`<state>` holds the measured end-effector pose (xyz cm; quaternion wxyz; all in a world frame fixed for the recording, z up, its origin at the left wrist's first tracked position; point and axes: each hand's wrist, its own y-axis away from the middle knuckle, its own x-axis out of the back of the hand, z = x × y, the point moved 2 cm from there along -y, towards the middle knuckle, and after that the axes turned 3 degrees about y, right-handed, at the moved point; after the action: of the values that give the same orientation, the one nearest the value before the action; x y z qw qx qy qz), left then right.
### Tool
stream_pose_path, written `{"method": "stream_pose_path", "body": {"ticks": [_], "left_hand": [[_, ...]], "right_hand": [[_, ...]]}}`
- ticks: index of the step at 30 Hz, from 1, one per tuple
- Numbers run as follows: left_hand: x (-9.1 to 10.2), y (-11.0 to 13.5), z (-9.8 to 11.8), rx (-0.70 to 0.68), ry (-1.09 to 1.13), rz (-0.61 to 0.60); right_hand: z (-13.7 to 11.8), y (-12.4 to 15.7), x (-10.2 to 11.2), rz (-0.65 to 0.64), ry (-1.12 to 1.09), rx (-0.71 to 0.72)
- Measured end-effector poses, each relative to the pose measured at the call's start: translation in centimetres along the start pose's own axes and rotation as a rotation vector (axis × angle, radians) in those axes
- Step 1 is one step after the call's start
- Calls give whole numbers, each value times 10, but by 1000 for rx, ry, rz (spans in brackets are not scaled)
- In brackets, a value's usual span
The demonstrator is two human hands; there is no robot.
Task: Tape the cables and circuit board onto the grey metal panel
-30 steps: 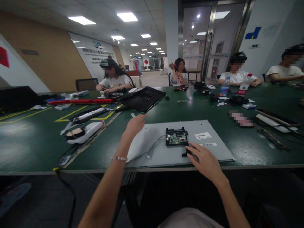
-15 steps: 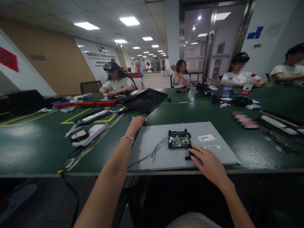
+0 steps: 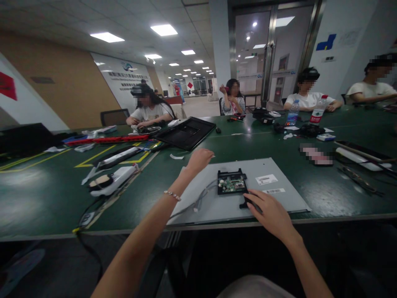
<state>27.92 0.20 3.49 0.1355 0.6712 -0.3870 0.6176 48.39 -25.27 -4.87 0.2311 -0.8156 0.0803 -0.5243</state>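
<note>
A grey metal panel (image 3: 279, 198) lies flat on the green table (image 3: 46, 194) in front of me. A small green circuit board in a black frame (image 3: 231, 182) sits on it, with grey cables (image 3: 198, 198) trailing left. My left hand (image 3: 199, 159) hovers over the panel's far left part, fingers curled and turned away; nothing shows in them. My right hand (image 3: 269, 212) rests on the panel's near edge, its fingers bent on a small black part (image 3: 243, 203) just below the board.
A black monitor shell (image 3: 186, 132) lies behind the panel. A white scrap (image 3: 176, 157), white and black bars (image 3: 118, 157) and a long red tool (image 3: 105, 140) sit to the left. Bottles (image 3: 318, 111) and several seated people are across the table. More parts lie at right (image 3: 356, 159).
My left hand has left the panel's far left corner and moved right, over the panel. A white scrap now shows where it was. My right hand stays on the black part.
</note>
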Motion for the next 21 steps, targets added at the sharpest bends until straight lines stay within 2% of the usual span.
{"method": "stream_pose_path", "body": {"ticks": [2,4,7,14,21], "left_hand": [[5,-3,39,-89,19,11],[5,-5,69,-141,19,-29],[-1,-7,93,-181,26,-97],[-21,-5,96,-221,57,-141],[-15,-2,97,-211,76,-181]], "right_hand": [[-1,0,1,2,-4,-2],[-1,0,2,0,-9,-2],[-2,-1,3,-6,-15,-5],[-2,-3,2,5,-19,-15],[-3,-3,4,-1,-27,-10]]}}
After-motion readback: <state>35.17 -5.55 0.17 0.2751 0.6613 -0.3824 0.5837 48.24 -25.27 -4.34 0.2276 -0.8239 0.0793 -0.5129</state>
